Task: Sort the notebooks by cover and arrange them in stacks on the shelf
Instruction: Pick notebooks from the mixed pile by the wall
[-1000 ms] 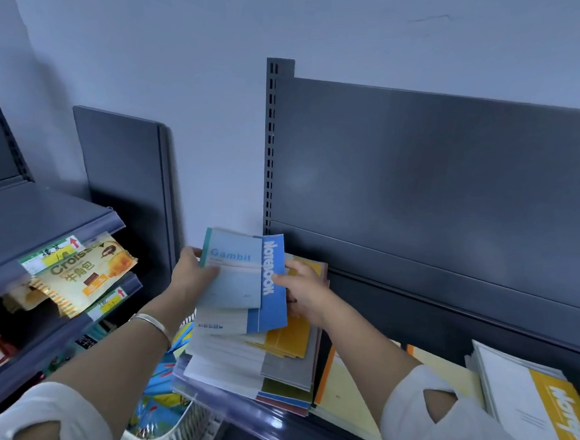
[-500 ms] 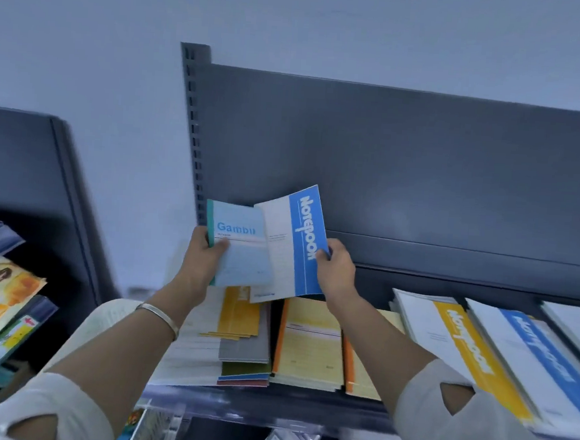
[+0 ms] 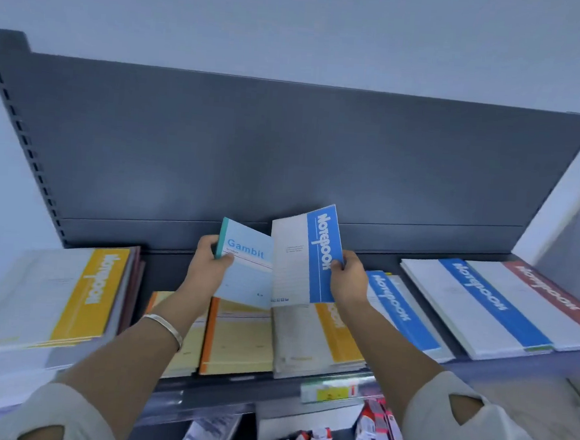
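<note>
We hold two notebooks up over the middle of the shelf (image 3: pixel 166 269). Our left hand (image 3: pixel 205 265) pinches the pale Gambit notebook (image 3: pixel 247 275) at its left edge, and our right hand (image 3: pixel 349 280) pinches the blue-striped notebook (image 3: pixel 313 256) at its right edge. Both look thin, light and floppy; we judge an edge grip near mid-height keeps them flat. A matching blue-striped stack (image 3: pixel 403 317) lies just right.
</note>
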A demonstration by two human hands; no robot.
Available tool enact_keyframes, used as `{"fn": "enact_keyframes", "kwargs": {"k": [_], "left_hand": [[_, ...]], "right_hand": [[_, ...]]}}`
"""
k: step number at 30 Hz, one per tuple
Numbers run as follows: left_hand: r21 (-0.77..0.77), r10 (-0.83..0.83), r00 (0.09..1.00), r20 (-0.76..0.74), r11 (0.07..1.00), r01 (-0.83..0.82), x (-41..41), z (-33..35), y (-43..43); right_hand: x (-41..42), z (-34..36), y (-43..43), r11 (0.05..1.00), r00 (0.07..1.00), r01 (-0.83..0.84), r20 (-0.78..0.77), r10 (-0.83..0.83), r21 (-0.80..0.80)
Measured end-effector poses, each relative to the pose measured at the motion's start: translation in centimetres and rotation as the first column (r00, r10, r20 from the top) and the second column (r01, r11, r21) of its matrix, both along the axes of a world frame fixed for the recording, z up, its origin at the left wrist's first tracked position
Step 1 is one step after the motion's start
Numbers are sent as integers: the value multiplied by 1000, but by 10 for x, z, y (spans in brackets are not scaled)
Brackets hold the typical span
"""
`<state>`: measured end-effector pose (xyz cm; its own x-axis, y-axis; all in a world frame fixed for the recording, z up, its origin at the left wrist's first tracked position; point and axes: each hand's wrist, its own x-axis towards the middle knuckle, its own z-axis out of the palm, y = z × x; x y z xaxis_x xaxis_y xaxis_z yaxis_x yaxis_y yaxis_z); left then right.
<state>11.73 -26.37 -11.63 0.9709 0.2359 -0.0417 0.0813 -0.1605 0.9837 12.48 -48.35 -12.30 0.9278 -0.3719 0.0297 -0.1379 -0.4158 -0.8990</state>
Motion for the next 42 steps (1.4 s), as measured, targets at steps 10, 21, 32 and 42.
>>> {"fn": "enact_keyframes", "kwargs": {"k": [10, 21, 32, 42], "left_hand": [[184, 256, 965, -57, 953, -241, -45, -28, -22], [371, 154, 966, -208, 926, -68, -45, -29, -27], [794, 125, 887, -445, 514, 326, -50, -36, -22], [858, -86, 978, -192, 468, 210, -43, -24, -44]], "right_hand": [[-10, -19, -55, 992, 990, -109, -100, 102, -61], [-23, -16, -55, 972, 982, -168, -111, 151, -164], [-34, -17, -50, 971, 987, -115, -132, 88, -209], [-50, -12, -41, 803, 954, -289, -227, 196, -522]]}}
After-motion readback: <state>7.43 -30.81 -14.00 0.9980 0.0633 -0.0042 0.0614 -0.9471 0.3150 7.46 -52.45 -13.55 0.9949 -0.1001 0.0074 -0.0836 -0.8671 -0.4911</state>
